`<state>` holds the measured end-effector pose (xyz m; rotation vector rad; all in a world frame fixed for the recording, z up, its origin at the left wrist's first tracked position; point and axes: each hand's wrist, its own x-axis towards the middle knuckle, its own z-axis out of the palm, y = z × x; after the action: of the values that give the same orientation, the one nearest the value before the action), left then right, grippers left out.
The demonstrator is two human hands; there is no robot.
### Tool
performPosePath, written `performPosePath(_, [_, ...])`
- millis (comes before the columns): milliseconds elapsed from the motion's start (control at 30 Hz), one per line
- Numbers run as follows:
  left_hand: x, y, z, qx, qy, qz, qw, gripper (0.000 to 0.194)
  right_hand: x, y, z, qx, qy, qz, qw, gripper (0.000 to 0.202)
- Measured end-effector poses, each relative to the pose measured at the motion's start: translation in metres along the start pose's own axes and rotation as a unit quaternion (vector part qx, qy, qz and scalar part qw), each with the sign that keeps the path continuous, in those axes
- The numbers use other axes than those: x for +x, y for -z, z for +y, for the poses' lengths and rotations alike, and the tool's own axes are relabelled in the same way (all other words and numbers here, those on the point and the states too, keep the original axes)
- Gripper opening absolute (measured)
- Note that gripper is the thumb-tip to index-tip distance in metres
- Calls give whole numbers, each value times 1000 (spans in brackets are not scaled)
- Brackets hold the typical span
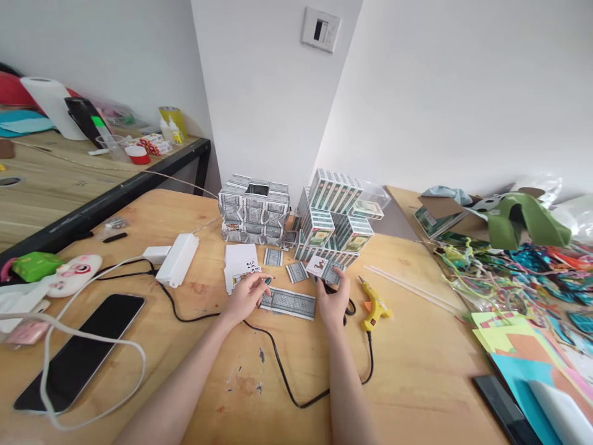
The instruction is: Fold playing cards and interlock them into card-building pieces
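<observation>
My left hand (248, 295), fingers curled together, is at the left end of a grey-patterned strip of playing cards (291, 304); what its fingertips hold, if anything, I cannot make out. My right hand (334, 301) has thumb and fingers around a folded playing card (332, 273) with a patterned back. A white picture face (317, 266) shows beside its thumb. Small folded cards (273, 257) lie behind the strip. A stack of face-up playing cards (241, 256) sits beyond my left hand. A structure of folded cards (254, 213) stands at the back.
Green-and-white card boxes (317, 228) are piled behind my right hand. A yellow glue gun (374, 306) lies to the right, its black cord looping before my hands. On the left are a white power adapter (178, 259) and a phone (83, 352). Craft materials (509, 272) crowd the right.
</observation>
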<state>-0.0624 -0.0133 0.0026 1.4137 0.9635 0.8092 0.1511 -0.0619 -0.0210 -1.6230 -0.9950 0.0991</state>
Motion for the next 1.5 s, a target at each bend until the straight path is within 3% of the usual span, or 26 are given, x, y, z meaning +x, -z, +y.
performPosePath(133, [0,0,-3,12,-6,-5,1000,30,7,5,11,-150,30,6,988,41])
performPosePath(333, [0,0,-2,26,-4,1,1000,28,8,0,14,-212,35,-26,976,34])
performPosePath(533, [1,-1,-5,62,-7,0,998,27,2,-3,6,-153,61,32,986,26])
performPosePath(800, [0,-1,-4,84,-13,7,996,28,-4,-10,-2,-57,17,19,998,28])
performPosePath(1000, [0,-2,1,113,-13,24,993,28,-4,-11,0,-69,30,27,997,27])
performPosePath(1167, [0,-3,0,100,-4,22,995,27,-5,-14,1,-50,20,-10,998,26])
performPosePath(1500, [2,-1,-8,107,32,15,994,49,-17,-24,-18,72,-91,-96,989,35])
